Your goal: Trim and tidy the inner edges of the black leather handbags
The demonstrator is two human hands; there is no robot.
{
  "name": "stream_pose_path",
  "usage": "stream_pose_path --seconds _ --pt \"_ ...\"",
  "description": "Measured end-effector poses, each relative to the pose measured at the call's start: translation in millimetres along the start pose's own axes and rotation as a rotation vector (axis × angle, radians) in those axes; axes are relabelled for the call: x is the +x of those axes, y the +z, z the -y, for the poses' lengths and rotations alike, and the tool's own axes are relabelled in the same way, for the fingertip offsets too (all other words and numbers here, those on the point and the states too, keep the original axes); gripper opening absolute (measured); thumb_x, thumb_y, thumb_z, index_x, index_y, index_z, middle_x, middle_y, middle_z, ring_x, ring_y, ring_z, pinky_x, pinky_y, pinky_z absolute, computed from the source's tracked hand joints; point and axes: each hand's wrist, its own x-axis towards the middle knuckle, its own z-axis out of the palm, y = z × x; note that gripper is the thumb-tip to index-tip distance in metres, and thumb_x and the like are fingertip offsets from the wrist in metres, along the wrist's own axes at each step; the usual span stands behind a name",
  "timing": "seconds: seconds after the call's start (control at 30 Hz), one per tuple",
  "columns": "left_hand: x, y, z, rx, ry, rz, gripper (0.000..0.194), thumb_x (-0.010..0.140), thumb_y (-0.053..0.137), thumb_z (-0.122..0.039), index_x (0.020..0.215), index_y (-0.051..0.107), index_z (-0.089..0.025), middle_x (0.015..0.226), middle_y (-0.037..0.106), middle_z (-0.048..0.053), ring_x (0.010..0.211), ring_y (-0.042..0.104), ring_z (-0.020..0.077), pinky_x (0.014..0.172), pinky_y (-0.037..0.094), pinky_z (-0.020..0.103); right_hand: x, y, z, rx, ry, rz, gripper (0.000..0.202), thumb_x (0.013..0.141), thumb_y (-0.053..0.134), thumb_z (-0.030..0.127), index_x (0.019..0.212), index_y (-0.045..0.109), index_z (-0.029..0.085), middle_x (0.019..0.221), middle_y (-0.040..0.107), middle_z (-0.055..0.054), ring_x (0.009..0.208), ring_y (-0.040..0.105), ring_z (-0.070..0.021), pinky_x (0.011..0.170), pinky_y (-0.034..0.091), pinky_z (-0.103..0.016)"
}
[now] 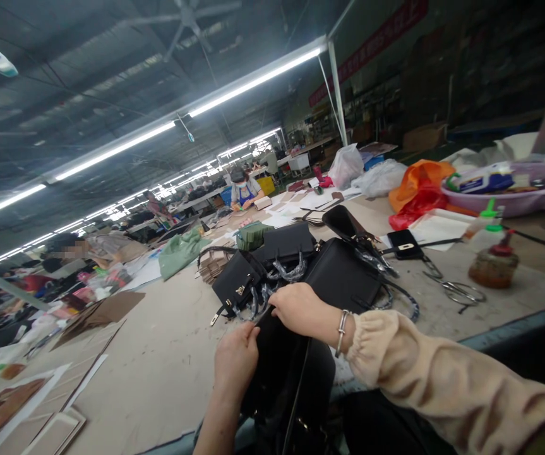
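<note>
A black handbag [281, 379] hangs at the table's front edge, close to my body. Its upper edge is pinched by my left hand [237, 354] and, just to the right and higher, by my right hand [298, 308]. Both hands have their fingers closed on the black material; the exact part between the fingertips is hidden. Beyond them lie several finished-looking black handbags with plastic-wrapped handles, among them one with a gold clasp [237, 282] on the left and a larger one [343, 275] on the right.
On the right are scissors [459, 292], a phone-like black object [401, 244], a brown glue jar [494, 265], green-capped bottles [487, 237] and a purple basin [504, 199]. Green cloth [182, 251] and stacked pieces [214, 264] lie farther back. A co-worker [246, 189] sits across the table.
</note>
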Motion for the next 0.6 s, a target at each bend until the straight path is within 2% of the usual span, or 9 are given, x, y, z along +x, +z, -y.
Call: stream_pose_path --seconds 0.43,0.6 --pt "-2.8 3.4 0.8 0.007 0.005 0.008 0.021 0.088 0.047 -0.025 0.075 0.062 -0.021 0.072 0.067 0.002 0.067 0.059 0.0152 0.060 0.030 0.024 -1.7 -2.1 3.2 0.005 0.034 -0.026 0.019 0.084 0.052 0.024 0.084 0.069 0.016 0.087 0.070 -0.009 0.080 0.065 -0.0218 0.068 0.048 -0.028" --pt "-3.0 -0.8 -4.2 0.035 -0.024 0.021 0.023 0.089 0.044 -0.027 0.077 0.062 -0.021 0.074 0.068 0.003 0.068 0.060 0.0166 0.060 0.031 0.026 -0.4 -1.8 3.9 0.008 0.024 -0.034 0.019 0.084 0.051 0.022 0.081 0.069 0.016 0.083 0.070 -0.009 0.077 0.065 -0.0216 0.067 0.048 -0.028"
